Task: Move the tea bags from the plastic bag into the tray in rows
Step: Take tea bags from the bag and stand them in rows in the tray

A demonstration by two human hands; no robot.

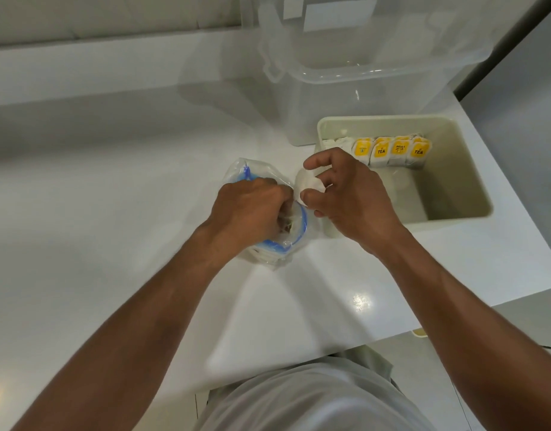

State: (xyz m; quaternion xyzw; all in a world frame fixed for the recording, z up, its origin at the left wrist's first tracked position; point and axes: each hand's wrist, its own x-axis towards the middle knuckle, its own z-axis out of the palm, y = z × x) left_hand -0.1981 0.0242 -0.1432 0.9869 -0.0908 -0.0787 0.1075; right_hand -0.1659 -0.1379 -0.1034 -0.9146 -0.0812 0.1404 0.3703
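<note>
A clear plastic bag [252, 172] with a blue zip rim lies on the white counter, white tea bags showing through its near end. My left hand [249, 209] is closed over the bag's mouth, fingers inside it. My right hand [345, 194] pinches a white tea bag [308, 185] just right of the bag, near the left wall of the cream tray [454, 216]. Along the tray's far wall stands one row of tea bags [389, 152] with yellow tags.
A large clear storage bin [361, 73] stands behind the tray. The white counter [112, 213] ends close to the tray on the right and near my body at the front. My grey shirt shows at the bottom.
</note>
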